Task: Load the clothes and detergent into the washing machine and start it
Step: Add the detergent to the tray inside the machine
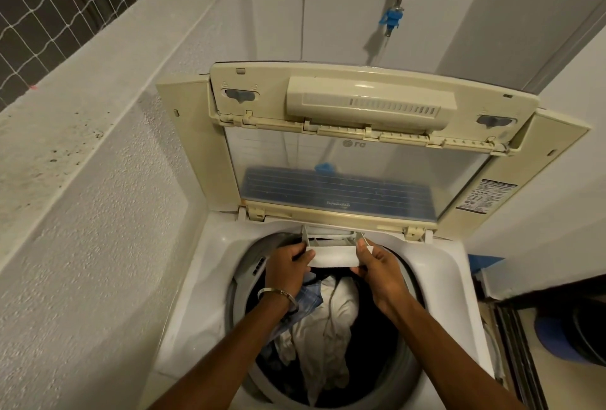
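A top-loading washing machine (203, 281) stands open, its cream lid (331, 160) folded up against the wall. White, blue checked and dark clothes (328, 317) lie in the drum. At the drum's back rim a white detergent drawer (333, 257) is pulled partway out. My left hand (288, 267) grips the drawer's left end and my right hand (377, 265) grips its right end. A metal bangle sits on my left wrist. What the drawer's compartments hold is not visible.
A rough plastered parapet wall (98, 163) runs close along the left, with netting above it. A tap with a blue hose connector (392, 20) sticks out of the back wall. A dark doorway track and a blue bucket (557, 334) are at the right.
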### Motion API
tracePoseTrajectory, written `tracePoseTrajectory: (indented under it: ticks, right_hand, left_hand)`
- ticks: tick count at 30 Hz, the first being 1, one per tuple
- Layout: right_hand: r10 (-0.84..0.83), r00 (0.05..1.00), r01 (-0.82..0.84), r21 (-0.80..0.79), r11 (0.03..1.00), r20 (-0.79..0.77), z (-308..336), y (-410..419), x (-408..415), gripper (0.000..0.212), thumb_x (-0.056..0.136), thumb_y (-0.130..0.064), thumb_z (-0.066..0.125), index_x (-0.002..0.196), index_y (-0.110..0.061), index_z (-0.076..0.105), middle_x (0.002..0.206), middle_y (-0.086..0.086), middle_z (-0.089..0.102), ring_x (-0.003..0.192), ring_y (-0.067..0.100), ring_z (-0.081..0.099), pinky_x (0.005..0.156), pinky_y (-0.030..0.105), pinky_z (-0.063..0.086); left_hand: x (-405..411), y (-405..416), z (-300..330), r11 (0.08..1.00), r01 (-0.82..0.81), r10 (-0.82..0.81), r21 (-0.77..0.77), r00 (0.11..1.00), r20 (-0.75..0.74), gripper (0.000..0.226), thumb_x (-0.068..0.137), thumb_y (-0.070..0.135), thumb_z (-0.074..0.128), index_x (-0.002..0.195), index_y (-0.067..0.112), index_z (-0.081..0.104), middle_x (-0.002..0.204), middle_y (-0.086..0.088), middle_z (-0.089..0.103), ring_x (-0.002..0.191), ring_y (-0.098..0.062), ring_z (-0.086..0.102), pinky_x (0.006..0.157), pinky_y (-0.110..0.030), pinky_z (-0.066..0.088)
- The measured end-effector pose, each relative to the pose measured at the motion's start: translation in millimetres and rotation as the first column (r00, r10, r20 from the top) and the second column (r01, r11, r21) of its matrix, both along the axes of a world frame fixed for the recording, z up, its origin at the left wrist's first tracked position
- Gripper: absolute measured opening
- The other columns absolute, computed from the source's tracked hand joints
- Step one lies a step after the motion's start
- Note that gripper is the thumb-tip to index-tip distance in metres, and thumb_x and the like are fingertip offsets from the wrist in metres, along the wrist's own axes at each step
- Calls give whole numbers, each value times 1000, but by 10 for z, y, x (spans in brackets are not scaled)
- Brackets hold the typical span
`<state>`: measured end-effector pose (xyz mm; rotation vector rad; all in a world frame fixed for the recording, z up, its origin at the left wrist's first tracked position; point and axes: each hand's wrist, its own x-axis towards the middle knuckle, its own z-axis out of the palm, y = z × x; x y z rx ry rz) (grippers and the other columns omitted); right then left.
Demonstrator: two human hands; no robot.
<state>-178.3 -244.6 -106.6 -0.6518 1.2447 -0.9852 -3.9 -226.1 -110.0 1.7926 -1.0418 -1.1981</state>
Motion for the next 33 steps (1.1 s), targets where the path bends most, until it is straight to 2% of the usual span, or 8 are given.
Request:
tracePoseTrajectory:
  ticks: [6, 13, 15, 18, 20, 23, 27, 33]
  right_hand:
    - [-33, 999, 34, 30, 999, -29, -56, -18, 16, 25, 95, -22, 59, 110, -3, 68, 101, 17, 73, 92, 26, 71, 69, 28, 58]
    - [-94, 986, 106, 86, 991, -136, -119, 3, 48, 23, 95, -24, 60, 109, -8, 54, 107, 15, 63, 95, 24, 65, 76, 34, 58]
    - [-86, 992, 95, 100, 990, -93, -84, -9, 36, 22, 96, -25, 58, 108, -8, 53, 107, 15, 63, 98, 25, 65, 78, 37, 59]
    - [-103, 994, 106, 112, 988, -34, -66, -32, 42, 20, 96, -23, 58, 105, -7, 50, 108, 15, 62, 102, 26, 64, 76, 37, 59]
    - [-91, 996, 93, 117, 989, -26, -93, -16, 59, 17, 96, -21, 58, 103, -9, 48, 107, 16, 60, 97, 24, 65, 73, 35, 59]
    - [-96, 995, 96, 119, 988, -8, -157, 23, 81, 14, 96, -19, 58, 102, -12, 47, 109, 17, 56, 92, 22, 64, 72, 34, 59]
    - [-106, 994, 104, 118, 988, 12, -146, 42, 81, 14, 96, -18, 57, 100, -11, 46, 105, 16, 55, 88, 19, 64, 70, 32, 59]
    - [-139, 990, 136, 142, 981, 12, -43, 57, 123, 16, 97, -20, 58, 91, -13, 44, 92, 11, 59, 82, 19, 64, 67, 33, 59]
  left_hand:
    - [-4, 15, -45, 999, -13, 13, -31, 1000, 13, 34, 91, 13, 61, 124, 3, 62, 107, -7, 70, 92, -23, 69, 84, -37, 58]
    - [-64, 61, -74, 997, -40, 46, -66, 995, 85, 36, 92, 12, 59, 127, 3, 59, 112, -13, 70, 86, -20, 68, 62, -3, 48]
    - [-87, 50, -77, 996, -49, 58, -78, 992, 110, 36, 93, 15, 59, 127, 3, 60, 110, -12, 70, 81, -19, 68, 63, -7, 49]
    - [-88, 40, -81, 995, -41, 54, -90, 988, 145, 36, 93, 17, 59, 126, 4, 61, 112, -12, 70, 91, -24, 70, 82, -29, 55]
    - [-75, 55, -93, 995, -15, 32, -98, 984, 176, 35, 93, 16, 59, 126, 5, 61, 115, -13, 69, 98, -26, 68, 90, -34, 54]
    - [-47, 89, -109, 994, -8, 27, -111, 985, 169, 34, 92, 10, 58, 126, 6, 60, 114, -12, 70, 98, -25, 67, 88, -27, 52]
    - [-34, 96, -129, 993, -46, 53, -107, 996, 67, 34, 93, 8, 57, 127, 4, 58, 116, -14, 68, 91, -20, 67, 83, -40, 58]
    - [-4, 37, -104, 996, -45, 53, -76, 993, 105, 32, 94, 13, 56, 124, 4, 62, 111, -11, 70, 64, -5, 62, 59, -6, 49]
